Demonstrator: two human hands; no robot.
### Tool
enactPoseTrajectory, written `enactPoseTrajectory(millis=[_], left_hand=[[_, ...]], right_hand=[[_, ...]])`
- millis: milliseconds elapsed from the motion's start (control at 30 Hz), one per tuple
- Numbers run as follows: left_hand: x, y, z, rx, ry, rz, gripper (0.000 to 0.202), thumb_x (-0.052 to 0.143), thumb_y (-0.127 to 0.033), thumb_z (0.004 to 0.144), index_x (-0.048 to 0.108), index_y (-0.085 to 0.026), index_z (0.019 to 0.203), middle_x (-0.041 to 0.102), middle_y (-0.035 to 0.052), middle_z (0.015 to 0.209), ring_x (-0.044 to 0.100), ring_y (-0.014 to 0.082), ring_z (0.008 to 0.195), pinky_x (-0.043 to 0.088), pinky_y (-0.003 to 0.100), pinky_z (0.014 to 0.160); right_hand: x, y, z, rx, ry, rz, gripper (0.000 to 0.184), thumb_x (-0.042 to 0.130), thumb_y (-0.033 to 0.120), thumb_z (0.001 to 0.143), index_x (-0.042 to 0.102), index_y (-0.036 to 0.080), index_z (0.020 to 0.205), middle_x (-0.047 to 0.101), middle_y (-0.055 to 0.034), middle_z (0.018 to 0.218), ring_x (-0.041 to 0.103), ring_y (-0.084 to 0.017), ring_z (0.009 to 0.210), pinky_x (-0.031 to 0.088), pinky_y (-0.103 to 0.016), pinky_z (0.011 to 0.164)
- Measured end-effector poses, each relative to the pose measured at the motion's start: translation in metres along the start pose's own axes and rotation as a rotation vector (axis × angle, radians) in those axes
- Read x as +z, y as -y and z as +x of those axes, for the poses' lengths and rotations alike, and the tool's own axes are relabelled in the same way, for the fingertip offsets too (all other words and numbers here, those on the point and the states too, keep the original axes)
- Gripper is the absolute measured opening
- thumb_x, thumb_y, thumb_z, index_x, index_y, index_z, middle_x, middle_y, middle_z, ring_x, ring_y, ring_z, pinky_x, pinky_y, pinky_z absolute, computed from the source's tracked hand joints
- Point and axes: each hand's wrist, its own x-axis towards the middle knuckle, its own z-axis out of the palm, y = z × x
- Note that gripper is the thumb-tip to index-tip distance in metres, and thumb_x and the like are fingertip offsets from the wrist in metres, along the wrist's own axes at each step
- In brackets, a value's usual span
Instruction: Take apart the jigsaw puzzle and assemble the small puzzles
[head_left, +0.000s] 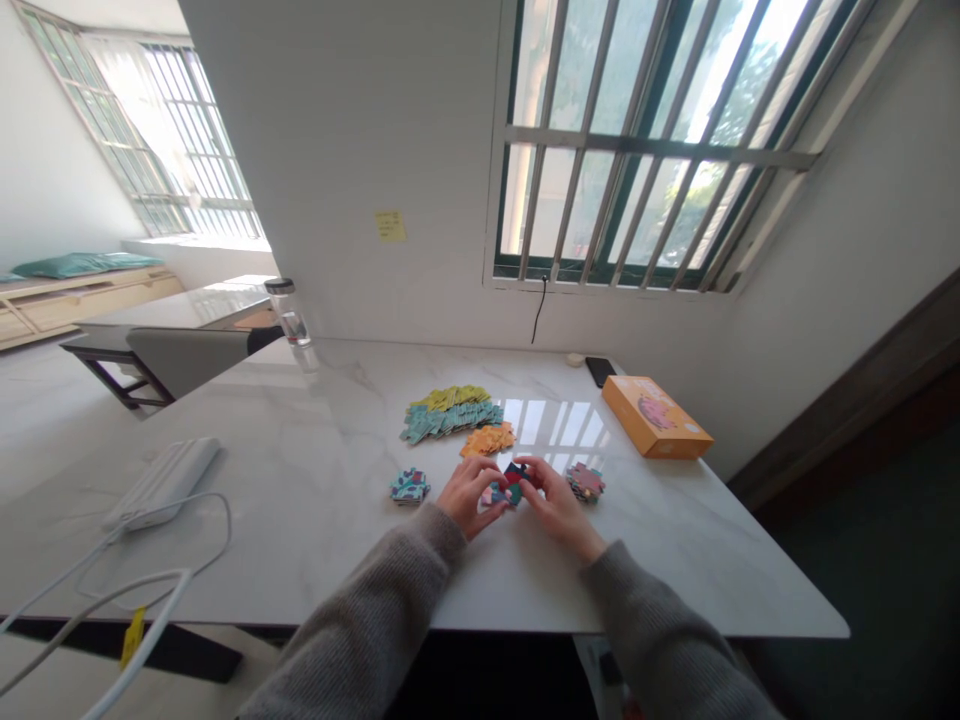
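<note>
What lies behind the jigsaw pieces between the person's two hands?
Behind the jigsaw pieces, slightly left, lie orange pieces, then teal pieces and yellow-green pieces. The tabletop directly under the jigsaw pieces is covered, so anything beneath them cannot be seen.

Two hands [469, 497], five piles of puzzle pieces [450, 424]
One yellow pile [459, 397]; one teal pile [435, 422]; one orange pile [487, 440]; two patterned piles [409, 485]; one box [654, 415]; one phone [600, 371]; one bottle [289, 314]; one sticky note [390, 226]; one hanging black cord [539, 310].
</note>
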Motion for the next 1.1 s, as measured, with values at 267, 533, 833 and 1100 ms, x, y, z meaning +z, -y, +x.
enactPoseTrajectory(millis=[267, 533, 833, 1100], left_hand=[[-0.003, 0.000, 0.001, 0.004, 0.057, 0.036, 0.030, 0.075, -0.029, 0.075, 0.062, -0.021, 0.101, 0.065, 0.0084, 0.107, 0.059, 0.0254, 0.101, 0.050, 0.041, 0.088], [-0.003, -0.010, -0.001, 0.004, 0.110, 0.163, 0.025, 0.074, -0.032, 0.074, 0.066, -0.024, 0.096, 0.062, 0.0075, 0.101, 0.055, 0.0251, 0.094, 0.048, 0.041, 0.086], [-0.005, -0.018, -0.002, 0.071, 0.186, 0.115, 0.032, 0.066, -0.017, 0.071, 0.063, -0.025, 0.101, 0.066, 0.0038, 0.118, 0.055, 0.0254, 0.109, 0.041, 0.041, 0.096], [-0.057, -0.010, -0.017, -0.130, 0.071, 0.202, 0.022, 0.063, -0.019, 0.077, 0.062, -0.025, 0.098, 0.069, 0.0035, 0.115, 0.056, 0.0244, 0.111, 0.039, 0.041, 0.098]], right_hand=[[0.000, 0.005, -0.004, -0.052, 0.093, 0.001, 0.042, 0.053, 0.030, 0.092, 0.044, 0.021, 0.132, 0.053, 0.0024, 0.077, 0.053, -0.014, 0.070, 0.044, -0.028, 0.066], [0.001, 0.003, -0.003, -0.022, 0.023, -0.033, 0.044, 0.050, 0.034, 0.092, 0.041, 0.022, 0.134, 0.050, 0.0022, 0.078, 0.053, -0.014, 0.072, 0.046, -0.030, 0.069], [0.003, 0.008, -0.007, -0.013, 0.133, 0.065, 0.050, 0.051, 0.036, 0.094, 0.037, 0.023, 0.139, 0.053, 0.0016, 0.080, 0.055, -0.014, 0.072, 0.050, -0.031, 0.070], [0.000, 0.000, -0.008, -0.076, 0.018, -0.131, 0.046, 0.047, 0.032, 0.096, 0.036, 0.023, 0.141, 0.061, -0.0035, 0.093, 0.060, -0.016, 0.081, 0.052, -0.033, 0.076]])
